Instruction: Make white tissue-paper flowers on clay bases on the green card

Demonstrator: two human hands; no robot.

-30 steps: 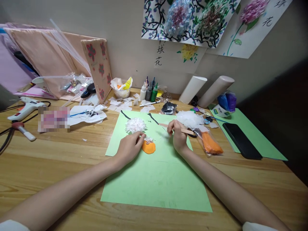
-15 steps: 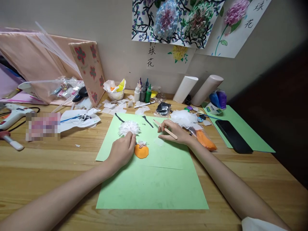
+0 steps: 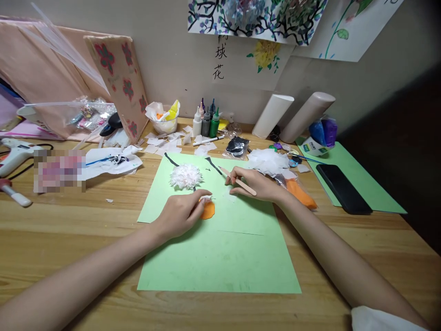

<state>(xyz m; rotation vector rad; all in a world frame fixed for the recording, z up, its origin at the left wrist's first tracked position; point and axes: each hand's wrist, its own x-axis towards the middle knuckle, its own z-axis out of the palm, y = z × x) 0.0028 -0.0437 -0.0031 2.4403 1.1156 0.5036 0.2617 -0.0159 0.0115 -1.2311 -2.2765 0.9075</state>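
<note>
On the green sheet of paper (image 3: pixel 220 271), a fluffy white tissue-paper flower (image 3: pixel 186 176) lies with thin black strips (image 3: pixel 214 165) near it. Just below is a flat orange disc (image 3: pixel 208 210), partly covered by my left hand (image 3: pixel 184 212). The thumb and forefinger of that hand are closed around a small bit of white tissue paper (image 3: pixel 206 197) at the disc's upper edge. My right hand (image 3: pixel 255 184) is closed on a pale wooden stick (image 3: pixel 246 187), its pointed end toward the upper left. Under these fingers a scrap of thin paper (image 3: pixel 230 196) shows faintly.
White tissue squares (image 3: pixel 268 161) are piled beyond my right hand, by an orange bag (image 3: pixel 300 193). A black phone (image 3: pixel 342 188) lies to the right. Paint bottles (image 3: pixel 206 123), a bowl (image 3: pixel 163 123) and paper scraps line the back. At left is a glue gun (image 3: pixel 17 156).
My left hand has left the white flower's lower edge and moved down and right to the tissue on the orange disc. My right hand keeps the stick nearly in place. The view has tilted down.
</note>
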